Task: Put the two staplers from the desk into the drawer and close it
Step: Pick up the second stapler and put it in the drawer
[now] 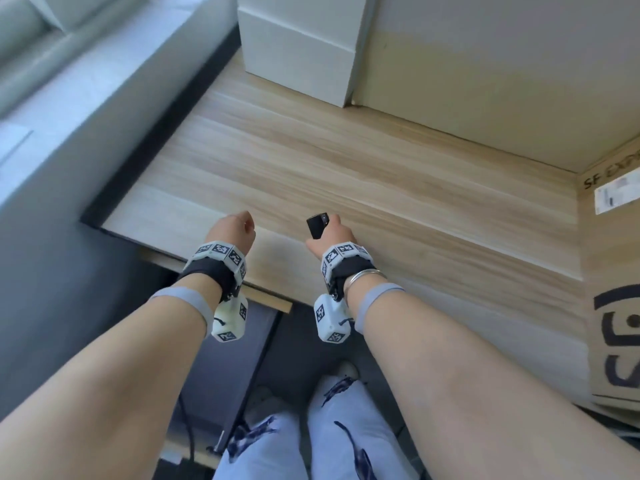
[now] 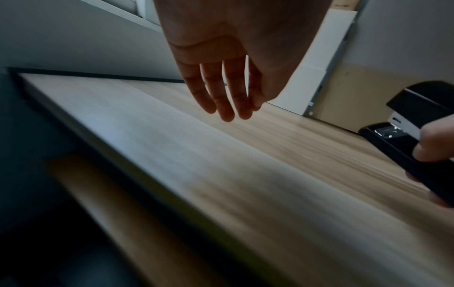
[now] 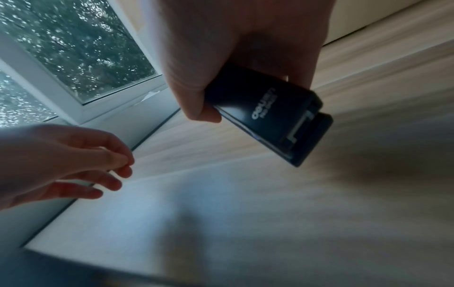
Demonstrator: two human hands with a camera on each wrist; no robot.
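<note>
My right hand (image 1: 332, 233) grips a black stapler (image 1: 316, 226) and holds it just above the wooden desk (image 1: 346, 161) near its front edge. The same stapler (image 3: 267, 114) shows white lettering in the right wrist view, and it appears at the right edge of the left wrist view (image 2: 415, 134). My left hand (image 1: 232, 230) hovers over the desk to the left, empty, fingers (image 2: 221, 97) hanging straight and relaxed. A light wooden drawer front (image 1: 266, 299) shows under the desk edge below my left wrist; I cannot tell how far out it stands. No second stapler is in view.
A white box (image 1: 298, 46) stands at the back of the desk against the wall. A brown cardboard box (image 1: 613, 271) with black print fills the right side. A window sill and window (image 3: 73, 48) lie to the left. My legs (image 1: 311, 438) are below the desk.
</note>
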